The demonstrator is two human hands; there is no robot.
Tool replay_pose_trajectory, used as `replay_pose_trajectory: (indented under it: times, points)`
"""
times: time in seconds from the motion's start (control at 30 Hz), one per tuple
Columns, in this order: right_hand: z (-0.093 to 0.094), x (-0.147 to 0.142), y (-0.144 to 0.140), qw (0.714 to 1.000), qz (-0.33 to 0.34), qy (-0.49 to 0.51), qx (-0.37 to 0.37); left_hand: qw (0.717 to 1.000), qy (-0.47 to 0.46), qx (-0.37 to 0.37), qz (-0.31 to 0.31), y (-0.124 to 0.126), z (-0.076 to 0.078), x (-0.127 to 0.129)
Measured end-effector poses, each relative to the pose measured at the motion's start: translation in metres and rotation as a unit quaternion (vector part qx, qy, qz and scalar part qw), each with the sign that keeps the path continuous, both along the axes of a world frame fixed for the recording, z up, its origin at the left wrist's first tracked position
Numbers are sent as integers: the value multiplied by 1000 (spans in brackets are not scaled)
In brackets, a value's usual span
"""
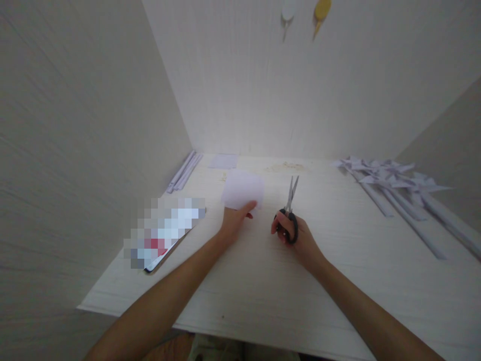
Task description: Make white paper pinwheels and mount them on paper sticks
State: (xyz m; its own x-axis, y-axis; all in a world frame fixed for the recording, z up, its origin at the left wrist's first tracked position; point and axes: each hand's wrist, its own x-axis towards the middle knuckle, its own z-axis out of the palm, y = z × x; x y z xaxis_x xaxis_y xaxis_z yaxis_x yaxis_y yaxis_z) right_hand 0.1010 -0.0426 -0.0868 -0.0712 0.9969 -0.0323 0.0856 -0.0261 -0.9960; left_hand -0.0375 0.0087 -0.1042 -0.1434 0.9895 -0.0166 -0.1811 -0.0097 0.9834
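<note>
**Paper in one hand, scissors in the other**

Your left hand [235,220] pinches the lower edge of a white paper sheet [243,189], held at the centre of the frame just above the counter [263,281]. Your right hand [296,238] grips the black-handled scissors [290,210], fingers through the loops, blades nearly closed and pointing up-frame. Folded paper pinwheels [387,175] lie at the right; a phone [165,235] sits at the left.

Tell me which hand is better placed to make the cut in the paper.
Right, probably. The right hand already grips the scissors by the black handles, blades pointing away, just right of the white paper. The left hand pinches that paper's near edge, so it is occupied.
</note>
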Motion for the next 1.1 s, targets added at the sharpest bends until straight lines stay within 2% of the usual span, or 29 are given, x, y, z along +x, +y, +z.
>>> replay_pose_trajectory:
  times: [0.1, 0.23, 0.37, 0.47, 0.57, 0.83, 1.1]
  points:
    - [-2, 0, 0, 999, 9, -38, 25, 1000, 8, 7, -10, -1, -2, 1]
    - [0, 0, -1, 997, 28, -65, 20, 1000, -9, 9, -7, -1, -1, 0]
    - [1, 0, -5, 991, 84, -101, -7, 999, -42, 32, -15, 0, 4, -3]
    - [-1, 1, -7, 977, 137, -155, -48, 998, -44, 51, -10, 0, 7, -4]
    - [-3, 1, -9, 966, 162, -193, -64, 998, -43, 54, 0, 1, 7, -5]
    - [2, -1, -9, 958, 164, -221, -75, 997, -41, 59, 3, 3, 4, -4]
    - [-1, 0, -9, 959, 163, -221, -68, 998, -36, 45, 1, 1, 4, -3]
